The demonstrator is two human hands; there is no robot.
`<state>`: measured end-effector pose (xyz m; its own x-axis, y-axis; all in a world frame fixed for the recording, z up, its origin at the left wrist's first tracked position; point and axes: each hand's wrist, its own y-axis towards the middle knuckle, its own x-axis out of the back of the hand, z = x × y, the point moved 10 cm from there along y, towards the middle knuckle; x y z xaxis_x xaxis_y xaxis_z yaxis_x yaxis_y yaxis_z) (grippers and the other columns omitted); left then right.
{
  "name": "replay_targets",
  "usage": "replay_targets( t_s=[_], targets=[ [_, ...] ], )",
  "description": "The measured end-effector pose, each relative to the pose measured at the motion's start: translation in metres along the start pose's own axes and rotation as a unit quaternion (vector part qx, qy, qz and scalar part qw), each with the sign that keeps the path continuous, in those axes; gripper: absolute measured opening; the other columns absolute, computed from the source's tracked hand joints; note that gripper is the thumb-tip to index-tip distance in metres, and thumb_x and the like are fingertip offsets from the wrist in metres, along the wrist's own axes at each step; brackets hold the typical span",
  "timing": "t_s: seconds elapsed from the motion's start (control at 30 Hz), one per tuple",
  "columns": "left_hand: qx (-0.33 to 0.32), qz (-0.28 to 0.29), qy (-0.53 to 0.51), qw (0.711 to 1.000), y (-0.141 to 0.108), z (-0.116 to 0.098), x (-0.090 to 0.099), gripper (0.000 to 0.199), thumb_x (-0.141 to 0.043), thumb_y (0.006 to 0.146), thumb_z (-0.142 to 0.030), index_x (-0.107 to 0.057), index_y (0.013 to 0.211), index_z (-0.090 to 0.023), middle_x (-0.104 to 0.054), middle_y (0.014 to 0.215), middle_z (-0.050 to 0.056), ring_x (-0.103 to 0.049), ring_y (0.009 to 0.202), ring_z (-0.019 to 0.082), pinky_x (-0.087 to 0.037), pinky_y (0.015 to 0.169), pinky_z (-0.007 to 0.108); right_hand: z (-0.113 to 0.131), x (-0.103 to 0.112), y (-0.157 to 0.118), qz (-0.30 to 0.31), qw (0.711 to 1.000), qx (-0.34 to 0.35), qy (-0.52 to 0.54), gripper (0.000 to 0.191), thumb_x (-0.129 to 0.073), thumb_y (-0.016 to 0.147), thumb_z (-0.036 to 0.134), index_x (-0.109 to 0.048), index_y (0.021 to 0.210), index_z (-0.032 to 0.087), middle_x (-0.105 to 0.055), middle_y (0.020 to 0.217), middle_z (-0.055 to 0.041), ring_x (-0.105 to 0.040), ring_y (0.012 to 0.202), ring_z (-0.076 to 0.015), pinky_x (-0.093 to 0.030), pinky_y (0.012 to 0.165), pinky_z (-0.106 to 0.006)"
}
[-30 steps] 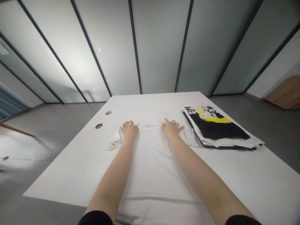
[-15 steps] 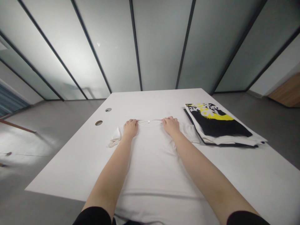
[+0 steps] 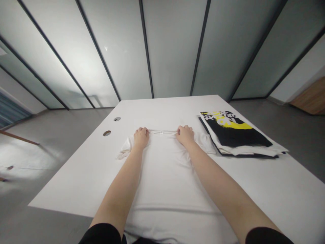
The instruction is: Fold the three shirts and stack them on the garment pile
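Observation:
A white T-shirt (image 3: pixel 162 176) lies spread on the white table, its neckline at the far end and its lower part reaching over the near edge. My left hand (image 3: pixel 141 138) is closed on the left side of the collar. On the collar's right side, my right hand (image 3: pixel 185 136) grips the fabric with curled fingers. Between them the collar is stretched nearly straight, with a small pale label (image 3: pixel 161 133) at its middle. The left sleeve (image 3: pixel 126 148) is crumpled beside my left wrist; the right sleeve (image 3: pixel 206 143) shows past my right wrist.
A stack of folded garments (image 3: pixel 236 130) sits on the table at the right, its top one black, yellow and white. Two round holes pierce the white tabletop (image 3: pixel 76 176) at the left. Behind the table stands a frosted glass partition (image 3: pixel 172 47).
Both hands stay at the collar. My right hand's fingers have curled in more, and the collar strip between the hands looks slightly raised.

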<state>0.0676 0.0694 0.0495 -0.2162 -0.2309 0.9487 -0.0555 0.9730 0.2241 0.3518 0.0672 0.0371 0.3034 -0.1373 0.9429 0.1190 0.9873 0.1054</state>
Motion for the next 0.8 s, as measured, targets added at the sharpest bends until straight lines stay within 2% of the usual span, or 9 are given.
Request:
replay_targets(
  t_s=[0.2, 0.33, 0.47, 0.6, 0.8],
  targets=[
    [0.005, 0.013, -0.005, 1.0, 0.001, 0.004, -0.008, 0.036, -0.048, 0.108, -0.028, -0.073, 0.135, -0.027, -0.068, 0.141, 0.011, -0.061, 0.13, 0.03, -0.049, 0.109, 0.042, -0.003, 0.004, 0.003, -0.038, 0.999, 0.004, 0.036, 0.028, -0.05, 0.106, 0.024, -0.073, 0.123, 0.021, -0.066, 0.131, -0.0162, -0.055, 0.121, -0.0338, -0.045, 0.102, -0.041],
    [-0.004, -0.011, -0.017, 1.0, 0.0, 0.001, -0.004, 0.041, -0.053, 0.105, -0.026, -0.067, 0.143, -0.025, -0.064, 0.146, 0.013, -0.059, 0.133, 0.03, -0.048, 0.112, 0.043, 0.014, 0.005, 0.003, -0.044, 0.992, 0.094, 0.072, 0.041, -0.042, 0.107, 0.014, -0.071, 0.135, 0.016, -0.066, 0.135, -0.0152, -0.056, 0.125, -0.0284, -0.039, 0.115, -0.036],
    [-0.059, -0.061, -0.05, 0.995, -0.004, -0.016, 0.009, 0.036, -0.052, 0.103, -0.021, -0.07, 0.135, -0.024, -0.067, 0.136, 0.012, -0.06, 0.128, 0.027, -0.047, 0.114, 0.041, 0.031, -0.004, 0.002, -0.004, 0.987, 0.152, 0.057, 0.039, -0.046, 0.111, 0.028, -0.076, 0.135, 0.018, -0.065, 0.134, -0.0141, -0.059, 0.122, -0.0254, -0.04, 0.113, -0.031],
    [-0.123, -0.021, -0.068, 0.99, -0.008, -0.034, -0.002, 0.025, -0.057, 0.101, -0.023, -0.078, 0.116, -0.023, -0.071, 0.128, 0.011, -0.061, 0.124, 0.028, -0.048, 0.113, 0.043, 0.034, -0.012, 0.004, 0.014, 0.993, 0.114, -0.008, 0.041, -0.046, 0.112, 0.037, -0.081, 0.127, 0.021, -0.064, 0.133, -0.016, -0.059, 0.12, -0.028, -0.043, 0.108, -0.035],
    [-0.102, 0.014, -0.053, 0.993, -0.005, -0.027, -0.02, 0.028, -0.059, 0.102, -0.028, -0.079, 0.122, -0.027, -0.068, 0.142, 0.009, -0.06, 0.133, 0.03, -0.048, 0.115, 0.046, 0.032, -0.011, 0.011, -0.003, 0.999, 0.032, -0.03, 0.039, -0.047, 0.11, 0.035, -0.074, 0.136, 0.023, -0.063, 0.138, -0.0178, -0.058, 0.125, -0.0324, -0.046, 0.104, -0.04]
  ],
)
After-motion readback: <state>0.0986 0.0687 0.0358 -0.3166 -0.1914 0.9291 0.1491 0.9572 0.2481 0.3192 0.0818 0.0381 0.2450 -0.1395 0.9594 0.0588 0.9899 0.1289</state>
